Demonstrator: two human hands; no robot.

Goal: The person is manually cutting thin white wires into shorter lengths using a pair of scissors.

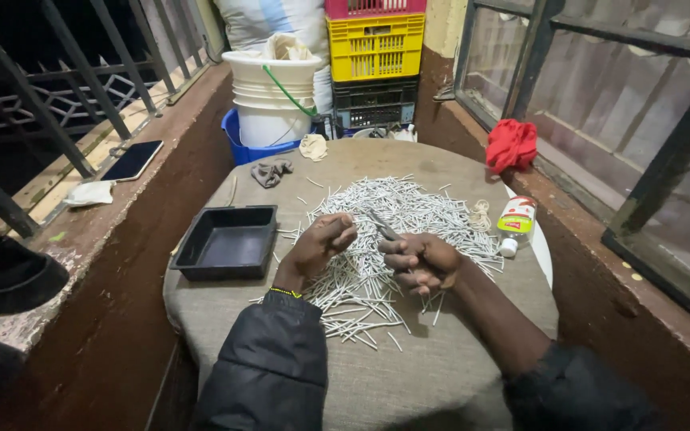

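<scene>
The right hand (423, 262) is covering the handles of the pliers (383, 227), so only the metal tip is showing. The left hand (323, 242) is curling shut, hiding what it is pinching. Both hands are covering part of the pile of thin white sticks (409, 209). Behind that pile, the pink crate (374, 7) is getting cut off by the top edge.

— How's the light?
— Dim, from overhead; the round cloth-covered table (409, 375) is evenly lit, its far edge sharp.
— Elsewhere?
— Dark corners; railing and window bars bend at the edges.
</scene>
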